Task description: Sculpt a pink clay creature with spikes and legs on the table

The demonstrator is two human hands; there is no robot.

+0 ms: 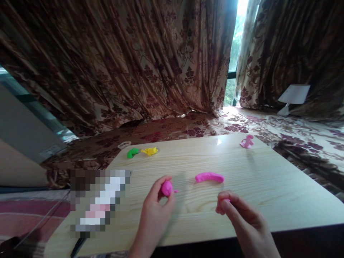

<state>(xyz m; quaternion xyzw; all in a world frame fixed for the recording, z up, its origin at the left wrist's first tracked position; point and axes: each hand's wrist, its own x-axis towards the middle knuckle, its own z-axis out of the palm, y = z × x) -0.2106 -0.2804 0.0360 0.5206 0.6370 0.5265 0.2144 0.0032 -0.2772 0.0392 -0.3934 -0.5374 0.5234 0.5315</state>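
Toward the surface's [177, 157] near edge, our left hand [157, 209] pinches a pink clay ball [167, 188], our right hand [243, 215] a pink clay bit [226, 201]; likely soft, light, best held gently by the sides.

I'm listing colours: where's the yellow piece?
In the head view, the yellow piece lies near the far-left corner of the table, right of the green piece.

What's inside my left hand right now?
A rounded pink lump, held in your left hand. Its near side shows; its far side and the parts covered by your grip can't be seen.
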